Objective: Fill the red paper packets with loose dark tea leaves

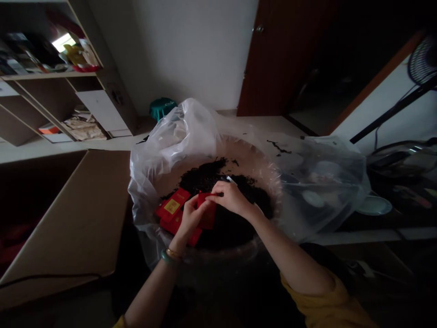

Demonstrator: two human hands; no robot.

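Observation:
Between my two hands is a small red packet (207,217), held above a heap of dark loose leaves. My left hand (191,214) pinches its left side near the top. The fingers of my right hand (229,197) are closed on its upper edge. More red packets (171,206) with a yellow label lie in a loose pile just left of my left hand. The dark leaves (201,176) fill much of a round basin (262,150) lined with clear plastic. A small white object (231,180) shows behind my right hand; its kind is unclear.
Clear plastic sheeting (314,182) spreads right of the basin, near a pale dish (373,205). A cardboard box (92,205) stands at the left. Behind are a shelf unit (112,100), a green-covered bin (163,108) and a brown door (269,64). A fan (423,61) is at upper right.

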